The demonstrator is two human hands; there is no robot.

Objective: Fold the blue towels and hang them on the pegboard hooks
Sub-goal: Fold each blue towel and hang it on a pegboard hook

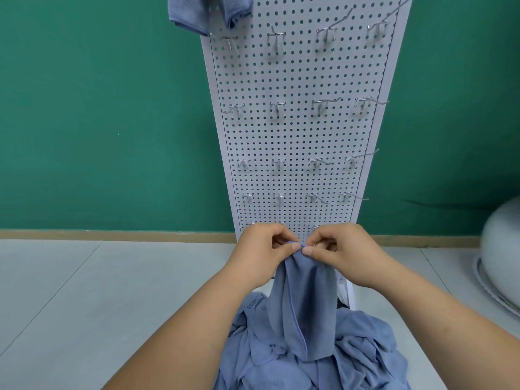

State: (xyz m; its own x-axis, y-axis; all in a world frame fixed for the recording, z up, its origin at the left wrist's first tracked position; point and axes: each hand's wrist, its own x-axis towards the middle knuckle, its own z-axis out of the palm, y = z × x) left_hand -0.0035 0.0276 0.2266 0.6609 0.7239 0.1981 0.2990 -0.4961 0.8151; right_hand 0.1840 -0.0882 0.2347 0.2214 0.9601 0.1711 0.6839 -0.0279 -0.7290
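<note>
Green wall; towel below left hand, right hand (edge pinched)

Both hands meet in front of the white pegboard: the left hand and the right hand pinch the top edge of a blue towel, thumbs nearly touching. The towel hangs down in a narrow strip onto a rumpled heap of blue towels below. Up at the board's top left corner another folded towel hangs. Rows of metal hooks jut from the board, green wall behind.
</note>
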